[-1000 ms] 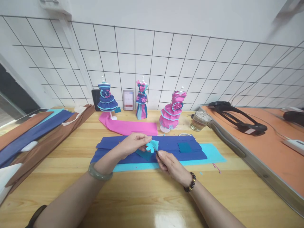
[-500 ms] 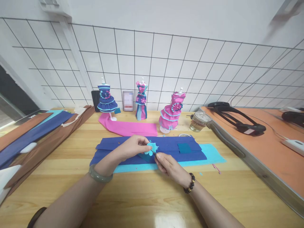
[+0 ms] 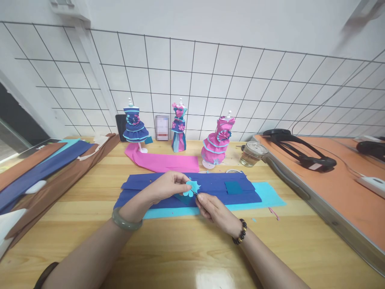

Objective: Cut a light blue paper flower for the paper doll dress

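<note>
Between the thumb and fingers of my left hand (image 3: 168, 187) is a small light-blue crepe paper flower (image 3: 194, 187) with notched edges. My right hand (image 3: 213, 208) is closed around a thin dark tool (image 3: 196, 195), its tip against the flower's lower edge. My fingers cover most of the tool, so its kind cannot be made out. Both hands are above a folded dark-blue crepe paper strip (image 3: 210, 180), which lies over a light-blue sheet (image 3: 269, 194). A teal paper square (image 3: 234, 187) rests on the dark-blue strip, right of my hands.
Three small dress forms in paper dresses, one blue (image 3: 136, 130), one multicoloured (image 3: 179, 128) and one pink (image 3: 219, 140), stand behind a pink strip (image 3: 171, 162). A lidded glass (image 3: 253, 153) is at right, beside an orange surface (image 3: 303, 180). Brown paper (image 3: 69, 176) lies left.
The flower has turned very slightly in my fingers, and its lower petals show a little more. Both hands stay almost where they were.
</note>
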Action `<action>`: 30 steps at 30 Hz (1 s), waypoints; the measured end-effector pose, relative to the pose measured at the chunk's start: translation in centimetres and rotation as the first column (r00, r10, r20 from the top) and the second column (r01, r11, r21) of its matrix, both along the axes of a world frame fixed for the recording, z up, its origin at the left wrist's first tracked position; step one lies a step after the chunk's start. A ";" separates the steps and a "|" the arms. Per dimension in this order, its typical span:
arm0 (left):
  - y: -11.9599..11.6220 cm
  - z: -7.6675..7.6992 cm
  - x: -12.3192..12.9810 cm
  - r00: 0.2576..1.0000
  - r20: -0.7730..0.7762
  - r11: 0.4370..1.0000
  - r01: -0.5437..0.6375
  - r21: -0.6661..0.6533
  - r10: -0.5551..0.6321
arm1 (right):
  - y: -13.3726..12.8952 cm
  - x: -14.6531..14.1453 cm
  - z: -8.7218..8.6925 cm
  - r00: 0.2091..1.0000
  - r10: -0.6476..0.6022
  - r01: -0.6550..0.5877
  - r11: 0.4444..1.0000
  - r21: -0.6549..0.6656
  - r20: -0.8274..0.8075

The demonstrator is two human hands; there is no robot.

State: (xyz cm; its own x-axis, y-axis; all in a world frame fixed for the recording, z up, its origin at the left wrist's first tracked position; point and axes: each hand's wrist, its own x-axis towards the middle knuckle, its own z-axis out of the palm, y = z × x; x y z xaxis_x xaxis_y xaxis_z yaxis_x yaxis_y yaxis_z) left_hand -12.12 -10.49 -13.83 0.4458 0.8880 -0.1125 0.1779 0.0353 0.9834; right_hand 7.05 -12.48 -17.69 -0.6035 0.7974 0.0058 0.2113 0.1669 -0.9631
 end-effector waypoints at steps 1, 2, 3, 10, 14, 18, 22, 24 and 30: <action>0.0 -0.1 0.0 1.000 -0.002 1.000 -0.005 0.001 0.005 | 0.0 0.0 0.0 1.000 0.000 0.000 1.000 -0.003 -0.002; 0.0 -0.1 0.0 1.000 -0.005 1.000 -0.012 0.004 0.012 | 0.0 0.0 0.0 1.000 0.001 -0.001 1.000 -0.007 -0.006; 0.0 -0.2 0.0 1.000 -0.006 1.000 -0.018 0.006 0.018 | 0.0 -0.1 0.0 1.000 0.002 -0.003 1.000 -0.010 -0.011; -0.2 -0.3 0.6 0.987 0.130 0.994 -0.084 -0.065 0.092 | 0.0 -0.2 -0.1 0.995 -0.024 0.014 0.995 -0.099 -0.096; -0.2 -0.6 1.0 0.964 0.228 0.985 -0.106 -0.133 0.135 | 0.1 -0.1 -0.4 0.989 -0.050 0.028 0.988 -0.150 -0.141; -0.1 -1.0 1.1 0.963 0.224 0.985 -0.123 -0.123 0.148 | 0.2 -0.1 -0.3 0.984 -0.059 0.033 0.987 -0.157 -0.166; -0.1 -1.0 1.1 0.969 0.198 0.988 -0.136 -0.078 0.149 | 0.1 -0.2 -0.1 0.983 -0.066 0.035 0.984 -0.177 -0.171; -0.1 -0.8 1.1 0.971 0.179 0.987 -0.147 -0.057 0.155 | 0.1 -0.2 -0.1 0.983 -0.066 0.034 0.983 -0.183 -0.172; -0.5 0.0 1.4 0.985 0.076 0.980 -0.160 0.118 0.152 | 0.1 -0.2 0.0 0.981 -0.065 0.029 0.982 -0.188 -0.185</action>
